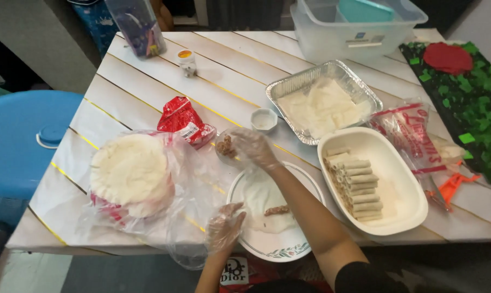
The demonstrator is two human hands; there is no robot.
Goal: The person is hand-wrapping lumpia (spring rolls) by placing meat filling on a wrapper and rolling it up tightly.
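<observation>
**A:** What's on your left from where you sit?

**B:** I see a stack of round wrappers (130,172) in a loose clear bag, and a red packet (183,122) just behind it on the table (148,81).

**A:** And the hands?

**B:** Both wear clear gloves. My left hand (224,228) rests at the near edge of the plate (272,247), fingers loosely curled, gripping nothing. A wrapper (262,201) lies flat on that plate with a strip of brown filling (277,210) on it. My right hand (253,149) reaches over a small bowl of filling (225,146), fingers bent down at it; I cannot tell if they have pinched any.

**A:** Further right?

**B:** A small white cup (264,119), a foil tray (321,100) of separated wrappers, then a white oval dish (397,206) with finished rolls (356,187) lined up.
</observation>
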